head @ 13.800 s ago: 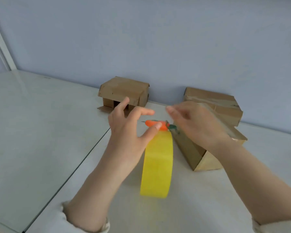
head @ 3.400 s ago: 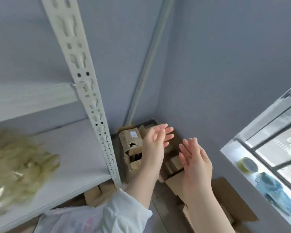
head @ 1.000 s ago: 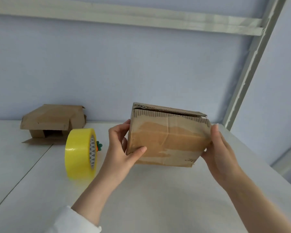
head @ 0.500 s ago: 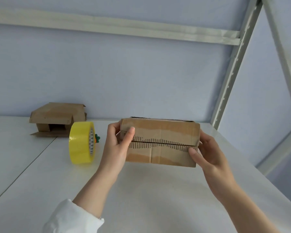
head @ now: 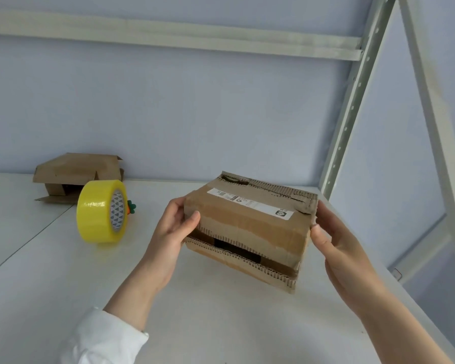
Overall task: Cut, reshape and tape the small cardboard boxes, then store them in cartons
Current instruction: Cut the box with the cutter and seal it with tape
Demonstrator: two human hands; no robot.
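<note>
White cotton sleeve (head: 103, 334), nearest item, covers the left forearm at the lower edge.

Shelf board (head: 221, 324): white, matte, with a seam running diagonally at left.

Left hand (head: 168, 232): grips the left end of the cardboard box (head: 247, 232), thumb laid on the near face, fingers wrapped behind.

Right hand (head: 344, 256): clasps the right end of the same box, thumb at the upper near corner, fingers behind and out of sight.

Cardboard box: brown corrugated and tilted, held between both hands over the middle of the board. Whether its lower corner touches the board cannot be told. The near flaps gape on a dark interior. The edges are ragged and the far top edge is torn open. A shipping label (head: 252, 203) lies across the top.

Risks, as judged: squeezing from the ends could buckle the weakened walls. The sagging lower flap could rip further along its torn edge, and the box could slip, since it is held only at its ends.

Tape roll (head: 97, 214): yellow, standing on edge, left of the hands.

Carrot-shaped cutter (head: 130, 207): mostly hidden behind the roll.

Second cardboard box (head: 76, 172): flaps open, against the wall (head: 195, 114).

Shelf upright (head: 352, 101): perforated metal, far right.
</note>
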